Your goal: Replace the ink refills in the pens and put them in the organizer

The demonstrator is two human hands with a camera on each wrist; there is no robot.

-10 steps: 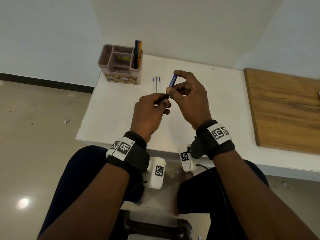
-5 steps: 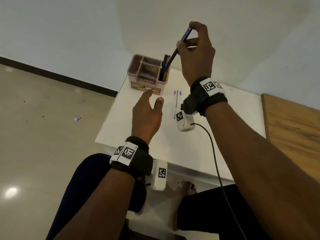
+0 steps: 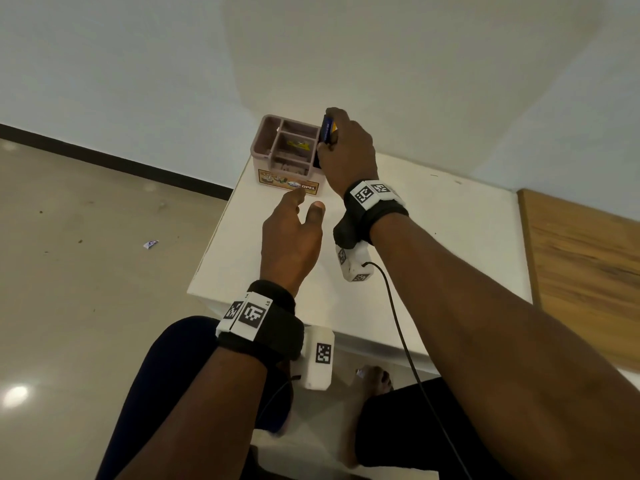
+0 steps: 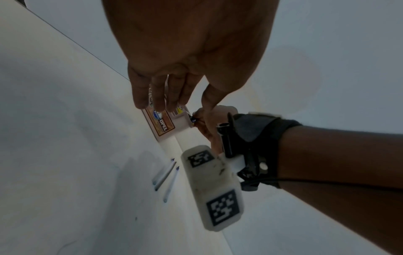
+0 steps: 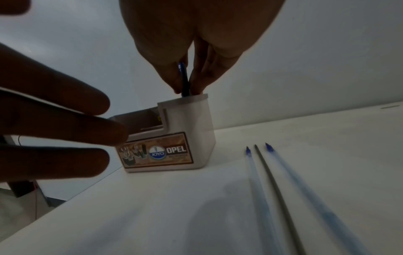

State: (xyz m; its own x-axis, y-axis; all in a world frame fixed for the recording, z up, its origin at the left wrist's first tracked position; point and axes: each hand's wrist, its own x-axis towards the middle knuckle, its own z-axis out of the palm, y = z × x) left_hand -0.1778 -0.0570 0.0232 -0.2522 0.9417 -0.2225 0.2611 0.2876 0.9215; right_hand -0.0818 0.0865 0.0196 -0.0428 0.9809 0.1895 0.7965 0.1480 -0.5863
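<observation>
A pinkish-brown organizer [image 3: 273, 147] with several compartments stands at the far left corner of the white table [image 3: 433, 237]. My right hand [image 3: 346, 147] pinches a blue pen [image 3: 326, 128] and holds it upright in the organizer's tall right compartment [image 5: 187, 112]; the pen [image 5: 183, 81] sits between the fingertips at the rim. An orange-yellow pen shows just behind it. My left hand [image 3: 294, 230] hovers with straight fingers in front of the organizer's label [image 4: 162, 120], holding nothing. Three loose ink refills [image 5: 270, 181] lie side by side on the table, right of the organizer.
A wooden board [image 3: 585, 265] lies along the table's right side. The table's left edge drops to a tiled floor [image 3: 86, 271] with a small scrap of paper [image 3: 150, 244]. My knees are under the near edge.
My right hand has come down from high above, lowering the blue pen into the organizer's tall compartment. My left hand has moved forward toward the organizer's front.
</observation>
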